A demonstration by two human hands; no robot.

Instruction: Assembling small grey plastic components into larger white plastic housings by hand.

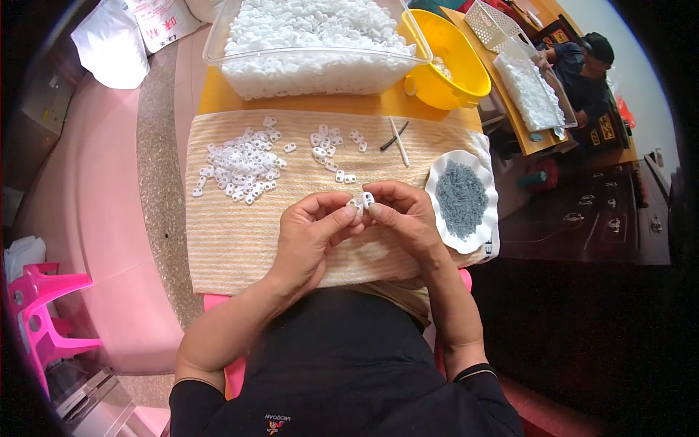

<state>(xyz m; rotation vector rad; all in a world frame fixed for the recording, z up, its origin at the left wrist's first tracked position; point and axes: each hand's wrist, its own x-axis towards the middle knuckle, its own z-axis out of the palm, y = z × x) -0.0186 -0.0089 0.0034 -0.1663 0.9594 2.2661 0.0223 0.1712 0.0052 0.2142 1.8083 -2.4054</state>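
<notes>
While both hands meet above the near edge of the striped cloth (pixel 233 247), the left hand (pixel 309 237) and the right hand (pixel 404 218) pinch one small white plastic piece (pixel 362 201) between them, fingers closed narrowly on it at thumb and forefinger tips. The piece sits at the centre of the cloth, just near of the loose parts.

Two groups of white plastic pieces lie on the cloth: a large pile (pixel 240 166) at the far left, too many to count, and a smaller scatter (pixel 331 149) of roughly a dozen at the far centre. Two thin sticks (pixel 397 138), one white and one dark, lie crossed to the right of the scatter.

Three containers stand close by. A clear plastic bin (pixel 313 62) on the far side of the worktop (pixel 211 95) is filled with white pieces. A yellow bowl (pixel 451 73) stands to its right; its contents are mostly hidden. A white scalloped dish (pixel 477 218) on the right holds a heap of small grey parts (pixel 460 198).

Both forearms enter from the near edge, wrists bent inward, palms facing each other.
</notes>
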